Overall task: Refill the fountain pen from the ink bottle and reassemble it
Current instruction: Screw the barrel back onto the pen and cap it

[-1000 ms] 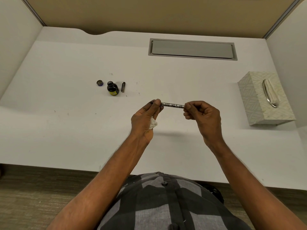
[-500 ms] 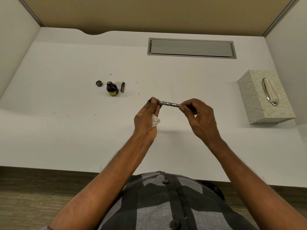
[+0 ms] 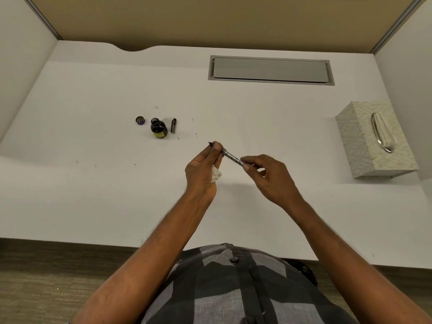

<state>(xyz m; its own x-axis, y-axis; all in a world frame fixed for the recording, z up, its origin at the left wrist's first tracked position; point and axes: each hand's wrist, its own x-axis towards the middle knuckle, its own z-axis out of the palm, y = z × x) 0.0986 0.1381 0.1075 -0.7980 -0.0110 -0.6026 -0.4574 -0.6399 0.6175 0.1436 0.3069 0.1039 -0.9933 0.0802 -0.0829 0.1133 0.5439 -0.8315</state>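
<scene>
The fountain pen (image 3: 230,156), thin with a clear converter section, hangs above the white desk (image 3: 93,195), nib pointing up-left. My left hand (image 3: 204,169) pinches its nib end and also holds a crumpled white tissue (image 3: 216,175) in the palm. My right hand (image 3: 266,176) grips the pen's rear end with thumb and fingertips. The open ink bottle (image 3: 159,128), dark with a yellow label, stands far left of my hands. Its cap (image 3: 140,120) lies to its left, and a dark pen barrel (image 3: 173,125) lies to its right.
A patterned tissue box (image 3: 374,141) sits at the right side of the desk. A grey cable-tray lid (image 3: 271,70) is set into the desk at the back. Partition walls close the left, back and right sides. Small ink specks mark the desk near the bottle.
The pen has tilted from level to slanting, nib end higher and farther away. My right hand dropped lower and its fingers shifted on the pen's rear end. The camera shifted slightly.
</scene>
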